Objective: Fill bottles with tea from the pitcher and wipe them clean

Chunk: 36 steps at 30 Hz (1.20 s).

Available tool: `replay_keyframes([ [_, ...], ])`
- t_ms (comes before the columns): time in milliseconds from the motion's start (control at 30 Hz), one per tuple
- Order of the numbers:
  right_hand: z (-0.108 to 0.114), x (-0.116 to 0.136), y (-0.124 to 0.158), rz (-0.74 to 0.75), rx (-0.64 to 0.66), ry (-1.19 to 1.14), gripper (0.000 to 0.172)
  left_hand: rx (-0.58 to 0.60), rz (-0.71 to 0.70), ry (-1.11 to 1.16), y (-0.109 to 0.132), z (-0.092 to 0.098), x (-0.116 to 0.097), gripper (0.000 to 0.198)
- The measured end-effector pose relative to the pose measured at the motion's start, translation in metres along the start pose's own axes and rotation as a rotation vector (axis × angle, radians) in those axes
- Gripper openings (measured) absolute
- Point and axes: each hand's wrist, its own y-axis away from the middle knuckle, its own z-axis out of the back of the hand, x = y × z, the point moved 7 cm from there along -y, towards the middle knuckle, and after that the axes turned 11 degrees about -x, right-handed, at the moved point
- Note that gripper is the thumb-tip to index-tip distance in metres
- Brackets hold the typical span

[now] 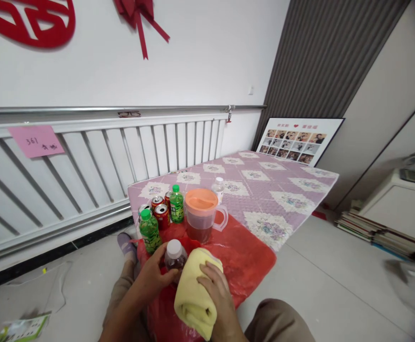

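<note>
My left hand (157, 274) is closed round a clear bottle (175, 251) with a white cap and dark liquid inside, upright near the table's front edge. A folded yellow towel (195, 289) is in my right hand (216, 289), its fingers curled over the top and side. The towel's left side is against or very close to the bottle; whether they touch I cannot tell. Just behind stands a clear pitcher (199, 223) with an orange lid. Left of it are two green bottles (149, 232) and several drink cans (162, 216).
A red plastic sheet (250, 251) covers the near part of the table, over a purple floral tablecloth (264, 194). Another clear bottle (219, 186) stands behind the pitcher. A white radiator (143, 147) runs along the wall. A photo board (296, 142) leans at the far end.
</note>
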Motion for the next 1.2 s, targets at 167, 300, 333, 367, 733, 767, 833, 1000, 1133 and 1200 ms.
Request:
replay_keyframes([
  [167, -0.005, 0.022, -0.028, 0.081, -0.009, 0.009, 0.033, -0.023, 0.002, 0.013, 0.000, 0.000, 0.000, 0.062],
  [300, -0.016, 0.018, -0.015, 0.058, 0.081, 0.037, 0.030, -0.022, -0.017, 0.042, 0.001, 0.001, -0.001, 0.060],
  [333, -0.018, 0.013, -0.007, 0.030, 0.118, 0.045, 0.031, -0.015, -0.020, 0.044, 0.001, 0.001, -0.001, 0.058],
  [367, -0.019, 0.007, 0.001, 0.002, 0.160, 0.056, 0.031, -0.006, -0.019, 0.044, 0.001, 0.000, 0.001, 0.058],
  [733, 0.006, 0.002, -0.011, -0.037, 0.063, -0.033, 0.033, 0.345, -0.109, 0.216, -0.015, -0.009, 0.012, 0.067],
  [767, 0.006, 0.005, -0.018, -0.030, 0.038, -0.045, 0.034, 0.361, -0.111, 0.237, -0.017, -0.010, 0.011, 0.067],
  [833, 0.001, 0.009, -0.028, -0.024, 0.013, -0.065, 0.037, 0.388, -0.111, 0.298, -0.018, -0.010, 0.009, 0.065],
  [1000, -0.019, -0.003, -0.014, -0.106, 0.081, -0.107, 0.030, 0.409, -0.103, 0.370, -0.016, -0.009, 0.007, 0.062],
  [1133, -0.028, -0.019, 0.010, -0.200, 0.235, -0.091, 0.032, 0.406, -0.102, 0.375, -0.013, -0.007, 0.008, 0.060],
  [1200, -0.027, -0.021, 0.014, -0.186, 0.269, -0.089, 0.035, 0.386, -0.103, 0.362, -0.013, -0.007, 0.010, 0.062],
])
